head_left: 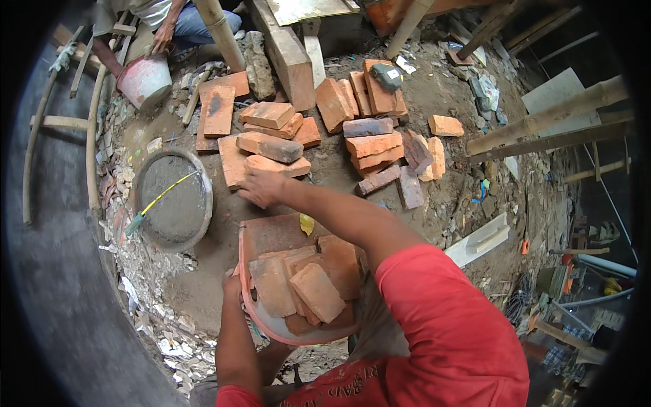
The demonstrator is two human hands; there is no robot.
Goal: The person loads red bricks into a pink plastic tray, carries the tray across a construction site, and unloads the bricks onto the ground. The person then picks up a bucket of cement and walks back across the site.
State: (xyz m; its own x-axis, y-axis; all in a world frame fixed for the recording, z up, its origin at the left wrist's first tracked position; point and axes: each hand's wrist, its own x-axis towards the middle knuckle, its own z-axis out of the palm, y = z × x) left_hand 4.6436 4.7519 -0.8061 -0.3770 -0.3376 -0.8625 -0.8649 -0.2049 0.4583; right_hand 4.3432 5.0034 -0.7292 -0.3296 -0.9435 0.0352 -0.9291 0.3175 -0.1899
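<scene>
At the left rim of a worn reddish basin, my left hand is closed on its edge; part of that hand is hidden. The basin is tilted and holds several orange bricks, with a yellow leaf near its far side. My right arm stretches across to a loose brick pile. There my right hand, fingers apart, is at the near end of a flat brick. Another brick lies stacked just beyond the hand.
A round tub of wet grey mortar with a yellow-handled tool stands left. More bricks and a tape measure lie ahead. Another person's hand is beside a bucket. Bamboo poles jut in from the right.
</scene>
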